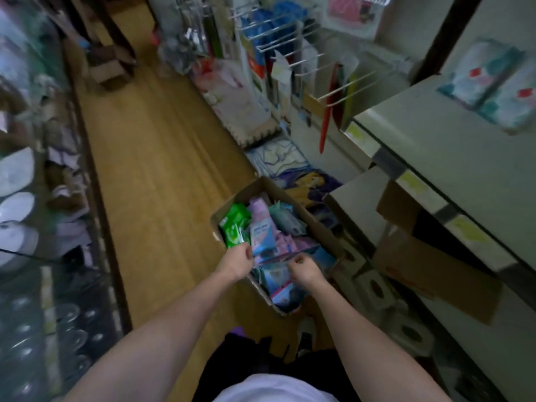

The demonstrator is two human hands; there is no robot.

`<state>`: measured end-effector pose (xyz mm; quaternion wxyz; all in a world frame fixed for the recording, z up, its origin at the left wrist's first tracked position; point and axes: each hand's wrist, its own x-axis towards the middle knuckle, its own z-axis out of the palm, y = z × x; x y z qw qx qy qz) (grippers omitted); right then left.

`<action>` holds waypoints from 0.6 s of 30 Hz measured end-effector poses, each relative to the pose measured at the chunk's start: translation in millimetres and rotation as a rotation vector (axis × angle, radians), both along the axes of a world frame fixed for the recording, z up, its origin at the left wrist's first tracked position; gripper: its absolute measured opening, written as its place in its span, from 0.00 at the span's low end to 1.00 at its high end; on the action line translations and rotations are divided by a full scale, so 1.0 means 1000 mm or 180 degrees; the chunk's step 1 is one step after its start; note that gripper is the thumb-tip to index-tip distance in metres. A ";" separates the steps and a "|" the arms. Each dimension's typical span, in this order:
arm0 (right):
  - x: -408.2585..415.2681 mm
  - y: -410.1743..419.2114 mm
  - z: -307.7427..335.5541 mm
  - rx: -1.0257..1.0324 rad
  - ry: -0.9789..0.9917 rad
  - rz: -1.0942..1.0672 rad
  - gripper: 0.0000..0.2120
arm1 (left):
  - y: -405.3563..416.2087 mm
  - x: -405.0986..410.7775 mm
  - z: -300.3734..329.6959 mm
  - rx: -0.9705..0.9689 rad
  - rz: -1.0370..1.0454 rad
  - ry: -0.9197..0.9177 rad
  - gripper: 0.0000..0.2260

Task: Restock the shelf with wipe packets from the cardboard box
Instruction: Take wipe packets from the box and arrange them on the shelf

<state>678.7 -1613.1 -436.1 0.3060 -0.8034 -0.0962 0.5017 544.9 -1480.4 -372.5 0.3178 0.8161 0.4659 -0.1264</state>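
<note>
- Over the cardboard box (316,224) on the aisle floor, the left hand (236,261) pinches one end of a flat blue wipe packet (278,258).
- Right hand (304,269) pinches the other end; a loose pinch could drop it.
- Farther right, the shelf (452,158) edge may snag it.

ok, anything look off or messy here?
Packets in the cardboard box lie jumbled at mixed angles, green ones on edge. Left hand and right hand both reach in; the picture is too blurred to show damage.
</note>
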 end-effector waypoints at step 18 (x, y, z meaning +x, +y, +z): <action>0.007 0.122 -0.031 -0.0813 -0.0125 -0.0331 0.23 | 0.126 0.062 -0.066 -0.0385 -0.0787 -0.0099 0.02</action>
